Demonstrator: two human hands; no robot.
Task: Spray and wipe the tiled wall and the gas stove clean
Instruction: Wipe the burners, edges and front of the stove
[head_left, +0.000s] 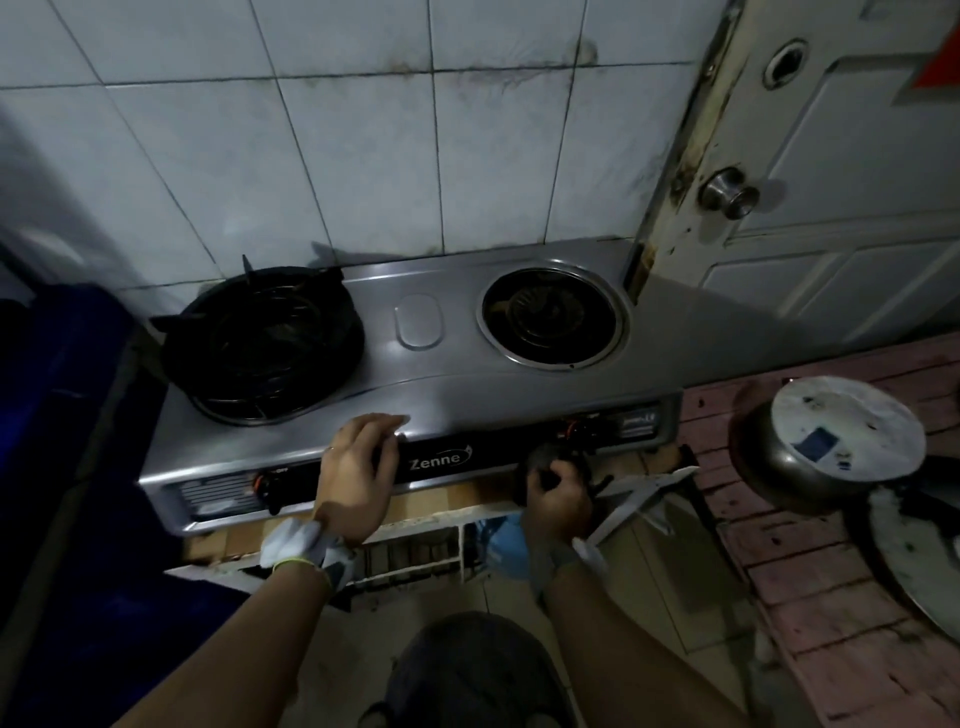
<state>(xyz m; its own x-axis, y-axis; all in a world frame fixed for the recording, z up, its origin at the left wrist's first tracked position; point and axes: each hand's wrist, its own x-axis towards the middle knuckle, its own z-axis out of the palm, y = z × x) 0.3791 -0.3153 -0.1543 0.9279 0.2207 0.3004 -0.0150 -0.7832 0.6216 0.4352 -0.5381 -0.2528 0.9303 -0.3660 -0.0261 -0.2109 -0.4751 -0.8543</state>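
A silver two-burner gas stove (441, 379) stands against a white tiled wall (363, 156) with dark grime along some grout lines. Its left burner carries a black pan support (262, 340); the right burner (553, 317) is bare. My left hand (358, 473) lies flat on the stove's front edge, fingers spread, beside the brand label. My right hand (558, 491) is closed on a small dark object held against the black front panel near the right knob (574, 428); I cannot tell whether the object is a cloth or a scrubber. No spray bottle shows.
A white door (831, 156) with a metal knob (730, 192) is at the right. A steel pot (826, 441) lies overturned on a pink brick ledge. A dark blue container (62, 415) is to the left. Below the stove is a white rack (415, 551).
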